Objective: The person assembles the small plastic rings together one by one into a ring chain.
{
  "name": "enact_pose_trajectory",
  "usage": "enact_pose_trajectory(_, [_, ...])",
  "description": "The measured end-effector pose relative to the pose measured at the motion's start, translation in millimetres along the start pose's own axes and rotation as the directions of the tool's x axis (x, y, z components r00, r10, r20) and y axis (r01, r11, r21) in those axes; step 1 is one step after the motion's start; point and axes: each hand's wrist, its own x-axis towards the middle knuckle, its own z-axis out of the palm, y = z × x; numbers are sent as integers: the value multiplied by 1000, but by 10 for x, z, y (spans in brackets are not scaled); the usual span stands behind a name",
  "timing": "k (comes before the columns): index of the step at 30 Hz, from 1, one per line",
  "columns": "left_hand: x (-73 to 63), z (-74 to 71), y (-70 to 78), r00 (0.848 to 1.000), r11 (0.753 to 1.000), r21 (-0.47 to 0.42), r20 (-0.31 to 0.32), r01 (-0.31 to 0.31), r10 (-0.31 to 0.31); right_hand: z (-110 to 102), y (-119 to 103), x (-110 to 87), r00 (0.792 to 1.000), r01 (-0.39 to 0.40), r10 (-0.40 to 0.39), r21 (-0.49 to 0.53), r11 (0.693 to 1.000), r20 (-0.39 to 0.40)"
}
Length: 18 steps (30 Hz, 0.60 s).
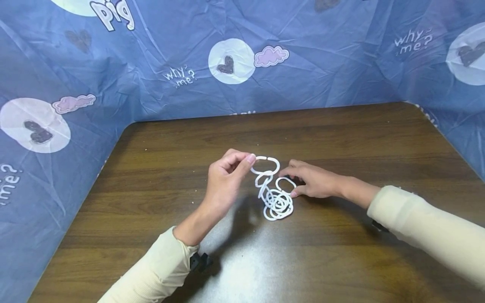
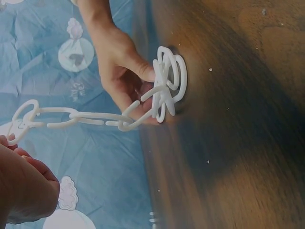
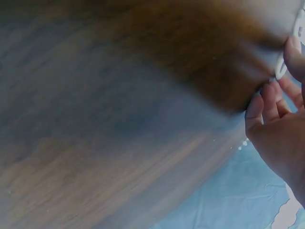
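A chain of white plastic C-shaped links (image 1: 280,203) lies partly heaped on the table, with one end raised. Thumb and forefinger of my left hand (image 1: 225,176) pinch the raised end link (image 1: 278,166), whose gap faces away from me. From there several links (image 2: 95,115) run down to the heap in the left wrist view. Beside the heap, my right hand (image 1: 316,179) holds another white link (image 1: 278,184) between thumb and fingers. Only an edge of white link (image 3: 280,70) shows by the right fingertips in the right wrist view.
The brown wooden table (image 1: 170,168) has rounded far corners. A blue printed cloth (image 1: 322,54) hangs behind it and along its sides. Small white specks dot the tabletop. Dark wrist-worn devices (image 1: 201,261) show under the cream sleeves (image 1: 155,263).
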Motion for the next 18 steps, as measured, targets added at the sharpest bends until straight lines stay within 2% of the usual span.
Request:
enact_pose_trajectory(3, [0, -4, -5, 1000, 1000, 0, -2, 3, -3, 7, -28, -20, 1000, 3, -5, -87, 996, -25])
enact_pose_trajectory(7, [8, 0, -11, 1000, 1000, 1, -6, 4, -4, 4, -54, -45, 999, -9, 1, -216, 976, -39])
enact_pose_trajectory(10, [13, 4, -16, 1000, 1000, 6, -4, 9, -9, 3, -47, -62, 998, -6, -12, -264, 965, -69])
enact_pose_trajectory(13, [17, 8, -22, 1000, 1000, 11, -3, 14, -14, -9, -31, -79, 993, 4, -35, -254, 967, -116])
enact_pose_trajectory(18, [22, 15, -34, 1000, 1000, 4, -3, 13, -13, -111, -43, -86, 977, 8, -46, -178, 984, -208])
